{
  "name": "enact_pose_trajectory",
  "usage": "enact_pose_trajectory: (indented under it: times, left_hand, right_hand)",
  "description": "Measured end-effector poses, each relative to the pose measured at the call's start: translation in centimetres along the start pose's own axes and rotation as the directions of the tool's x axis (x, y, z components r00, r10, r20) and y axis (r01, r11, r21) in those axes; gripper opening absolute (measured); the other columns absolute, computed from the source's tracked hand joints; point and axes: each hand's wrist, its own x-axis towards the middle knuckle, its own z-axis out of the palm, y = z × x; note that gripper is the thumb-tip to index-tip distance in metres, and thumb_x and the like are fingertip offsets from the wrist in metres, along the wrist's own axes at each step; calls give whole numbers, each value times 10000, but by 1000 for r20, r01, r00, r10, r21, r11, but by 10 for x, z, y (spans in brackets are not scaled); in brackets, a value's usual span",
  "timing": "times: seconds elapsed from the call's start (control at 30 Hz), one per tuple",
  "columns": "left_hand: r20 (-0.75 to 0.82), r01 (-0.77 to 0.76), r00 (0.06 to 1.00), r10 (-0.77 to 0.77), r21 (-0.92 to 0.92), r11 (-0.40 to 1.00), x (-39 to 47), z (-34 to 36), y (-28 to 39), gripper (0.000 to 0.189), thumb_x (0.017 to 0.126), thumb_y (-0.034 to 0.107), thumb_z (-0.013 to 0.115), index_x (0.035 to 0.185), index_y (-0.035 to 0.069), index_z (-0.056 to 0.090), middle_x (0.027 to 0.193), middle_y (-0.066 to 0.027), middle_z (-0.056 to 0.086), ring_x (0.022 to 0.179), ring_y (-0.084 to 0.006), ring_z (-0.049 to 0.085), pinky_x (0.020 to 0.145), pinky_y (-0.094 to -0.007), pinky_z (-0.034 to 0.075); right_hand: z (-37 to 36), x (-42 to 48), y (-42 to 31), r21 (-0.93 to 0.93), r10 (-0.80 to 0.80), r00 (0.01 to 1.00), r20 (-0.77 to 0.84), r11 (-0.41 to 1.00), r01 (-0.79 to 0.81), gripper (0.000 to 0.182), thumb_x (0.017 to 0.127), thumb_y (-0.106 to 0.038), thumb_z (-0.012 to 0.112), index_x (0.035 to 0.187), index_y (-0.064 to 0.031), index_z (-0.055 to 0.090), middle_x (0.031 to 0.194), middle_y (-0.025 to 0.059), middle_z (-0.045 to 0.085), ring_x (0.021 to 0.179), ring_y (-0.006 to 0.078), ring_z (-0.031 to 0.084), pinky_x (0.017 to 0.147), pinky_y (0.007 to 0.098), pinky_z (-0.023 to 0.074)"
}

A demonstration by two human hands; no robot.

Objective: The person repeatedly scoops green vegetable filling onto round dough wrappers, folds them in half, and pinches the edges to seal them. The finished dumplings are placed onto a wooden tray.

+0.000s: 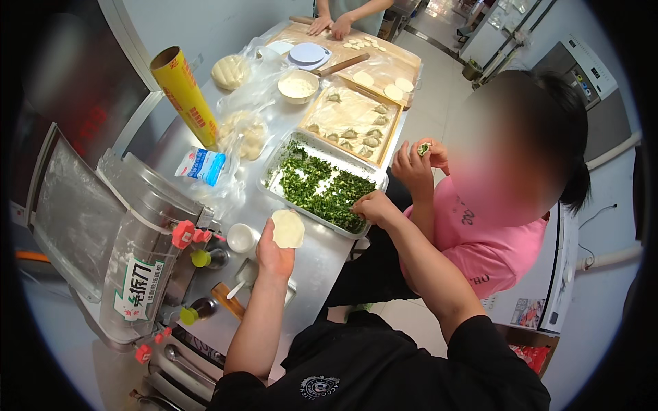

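My left hand holds up a round dumpling wrapper, flat across its fingers. My right hand is at the near right corner of a tray of chopped green filling; its fingertips touch the filling, and whether they hold a utensil cannot be told. Beyond that tray, folded dumplings lie on a floured wooden tray. A white cup stands left of my left hand.
To the right, a person in pink holds a filled wrapper. Another person's hands work at the far board. A metal dough machine stands left, near green-capped bottles, a yellow film roll and bagged dough.
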Motion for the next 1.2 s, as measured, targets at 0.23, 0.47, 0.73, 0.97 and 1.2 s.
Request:
enact_pose_trajectory:
  times: [0.23, 0.47, 0.73, 0.97, 1.2]
  left_hand:
    - [-38, 15, 999, -14, 16, 1000, 24, 19, -14, 407, 1016, 256, 375, 1275, -39, 483, 1236, -169, 582, 1145, -289, 564, 998, -413, 447]
    - [-74, 50, 996, -53, -51, 997, 54, 47, -50, 416, 1019, 294, 391, 1317, 10, 456, 1255, -119, 544, 1152, -275, 535, 999, -448, 432]
    - [30, 27, 999, -22, -195, 980, 66, 72, -80, 422, 1036, 308, 309, 1296, 15, 466, 1241, -120, 544, 1134, -255, 530, 979, -427, 443]
    - [106, 27, 994, -13, -125, 992, 59, 70, -76, 449, 1030, 353, 337, 1294, 19, 480, 1225, -120, 566, 1100, -260, 553, 932, -451, 476]
    - [79, 12, 997, -6, -75, 997, 50, 59, -61, 483, 1027, 390, 327, 1286, 18, 495, 1228, -130, 577, 1126, -270, 550, 989, -451, 440]
  right_hand:
    - [-20, -55, -32, 195, -9, 999, -53, 981, 19, 104, 793, -89, 677, 758, 3, 712, 587, 18, 576, 452, 90, 426, 405, 278, 325]
    - [-7, -96, -34, -70, -474, 833, -286, 877, 475, 167, 829, -86, 625, 910, 38, 705, 649, 103, 656, 558, 126, 578, 539, 289, 458]
    - [39, -133, -24, -676, -794, 486, -366, 585, 448, 273, 766, -4, 641, 1034, -57, 663, 735, 116, 536, 625, 302, 587, 550, 393, 485]
    - [28, -145, -22, -608, -777, 483, -403, 622, 493, 233, 803, -40, 619, 1033, -22, 652, 738, 118, 569, 654, 284, 613, 552, 388, 493]
    - [11, -135, -27, -207, -543, 646, -536, 827, 523, 131, 832, -62, 588, 850, 40, 668, 656, 180, 609, 634, 340, 624, 592, 390, 491]
